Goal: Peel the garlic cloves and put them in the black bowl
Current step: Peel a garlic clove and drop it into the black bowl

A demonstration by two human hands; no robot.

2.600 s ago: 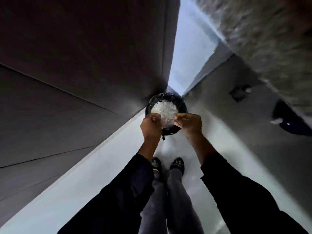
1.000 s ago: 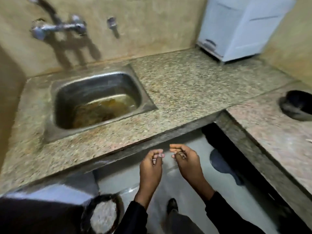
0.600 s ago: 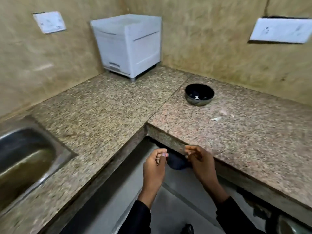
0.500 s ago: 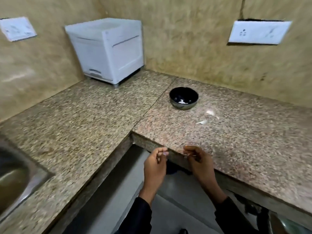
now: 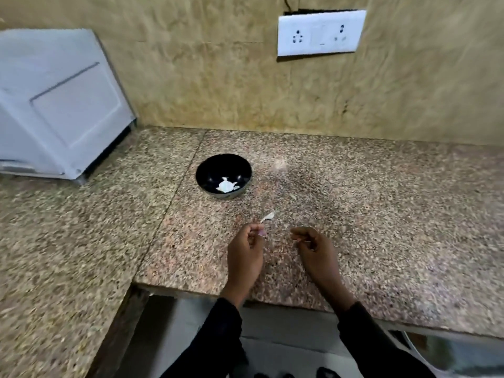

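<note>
Now left hand (image 5: 244, 252) grip pinching a garlic clove (image 5: 261, 232), right hand (image 5: 313, 245) curled, contents unclear, black bowl (image 5: 223, 175) beyond

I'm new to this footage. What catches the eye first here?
The black bowl stands out on the speckled counter, with a few white garlic cloves in it. Nearer, the left hand pinches a small pale piece beside the right hand. A white socket plate sits on the wall above.
</note>
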